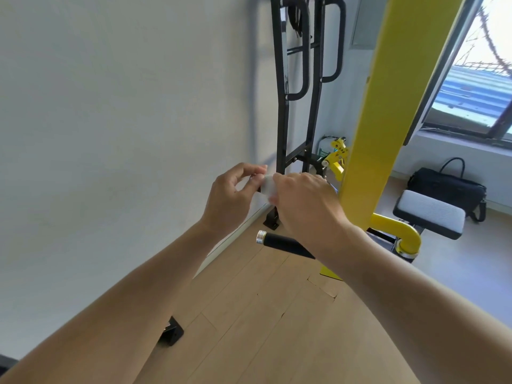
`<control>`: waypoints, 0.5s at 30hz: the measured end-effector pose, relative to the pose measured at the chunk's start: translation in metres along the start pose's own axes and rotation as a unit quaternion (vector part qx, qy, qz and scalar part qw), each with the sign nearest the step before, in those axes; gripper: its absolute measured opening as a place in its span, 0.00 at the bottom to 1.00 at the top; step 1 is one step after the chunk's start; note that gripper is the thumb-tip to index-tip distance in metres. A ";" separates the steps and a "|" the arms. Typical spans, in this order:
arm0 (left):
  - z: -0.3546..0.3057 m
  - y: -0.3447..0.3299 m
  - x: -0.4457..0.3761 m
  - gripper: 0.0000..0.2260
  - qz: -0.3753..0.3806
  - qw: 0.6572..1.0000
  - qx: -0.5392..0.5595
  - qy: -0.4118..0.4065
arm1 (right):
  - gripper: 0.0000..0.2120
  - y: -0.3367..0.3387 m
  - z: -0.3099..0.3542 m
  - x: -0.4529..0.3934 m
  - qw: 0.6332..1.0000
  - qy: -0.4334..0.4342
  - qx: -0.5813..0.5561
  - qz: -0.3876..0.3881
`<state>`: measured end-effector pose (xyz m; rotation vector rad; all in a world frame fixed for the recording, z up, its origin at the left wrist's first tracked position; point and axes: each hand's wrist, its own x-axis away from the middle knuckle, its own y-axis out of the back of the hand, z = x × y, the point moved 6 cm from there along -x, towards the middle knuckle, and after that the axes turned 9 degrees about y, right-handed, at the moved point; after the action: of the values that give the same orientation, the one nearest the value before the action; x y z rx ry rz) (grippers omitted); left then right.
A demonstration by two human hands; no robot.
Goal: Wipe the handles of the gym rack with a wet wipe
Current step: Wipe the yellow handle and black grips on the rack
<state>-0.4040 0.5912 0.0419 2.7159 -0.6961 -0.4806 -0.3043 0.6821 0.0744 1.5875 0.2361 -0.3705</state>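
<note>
A small white wipe (267,185) was held between both hands in front of the wall (124,120), above the wooden floor (263,314). The left hand (231,200) was curled, its thumb and fingertips pinched on the wipe's left edge. The right hand (306,206) was seen from the back, its fingers bent down over the wipe's right side; the grip there was mostly hidden, though the wipe appeared to be held by it too. Whether the wipe was folded or still in a packet could not be told.

A black handle (285,243) with a silver end cap was seen just below the right wrist, apart from the wipe and untouched. The yellow post (388,120) was seen rising beside the right hand. Black looped grips (304,51) were seen high on the dark frame behind the hands. A padded seat (432,214) and a black bag (448,189) were seen on the floor to the right, under the window (476,87).
</note>
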 end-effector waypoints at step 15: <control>0.013 -0.002 -0.002 0.10 0.005 0.999 0.049 0.016 | 0.11 0.014 -0.010 0.012 0.979 -0.011 0.159 0.131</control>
<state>-0.4098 0.5908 0.0295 2.8027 -0.7418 -0.4099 -0.2869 0.6900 0.0827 1.9003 -0.0547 -0.2279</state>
